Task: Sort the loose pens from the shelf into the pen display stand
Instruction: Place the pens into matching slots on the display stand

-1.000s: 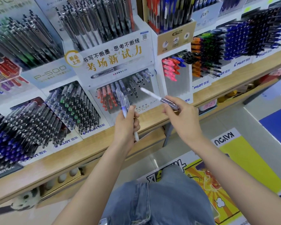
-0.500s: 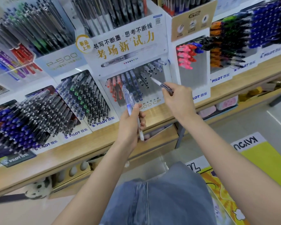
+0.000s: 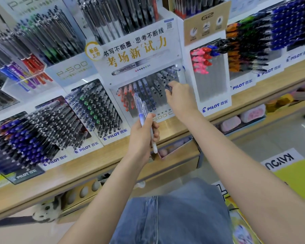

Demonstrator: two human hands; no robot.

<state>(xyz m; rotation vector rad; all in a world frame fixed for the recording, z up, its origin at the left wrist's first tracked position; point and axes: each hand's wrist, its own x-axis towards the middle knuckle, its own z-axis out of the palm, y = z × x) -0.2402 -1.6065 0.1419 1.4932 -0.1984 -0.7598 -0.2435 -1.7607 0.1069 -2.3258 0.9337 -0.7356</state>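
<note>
I'm watching the right hand (image 3: pixel 180 100) pinching a dark-ended pen (image 3: pixel 168 87) between thumb and fingertips, its end pointing into the grey perforated panel of the pen display stand (image 3: pixel 173 53). Most of that pen is hiding behind the fingers, so I cannot tell whether its tip is sitting in a hole. The left hand (image 3: pixel 143 138) is gripping a small bundle of loose pens (image 3: pixel 144 117) just below the panel, fingers curling round the barrels. Their clear caps are pointing up toward the stand and one white barrel is sticking out beneath the palm. On the panel, red pens (image 3: pixel 126 95) are filling the left rows and blue pens (image 3: pixel 143 90) are standing beside them. The stand is sitting on the wooden shelf (image 3: pixel 113 155), among other racks full of pens.
</note>
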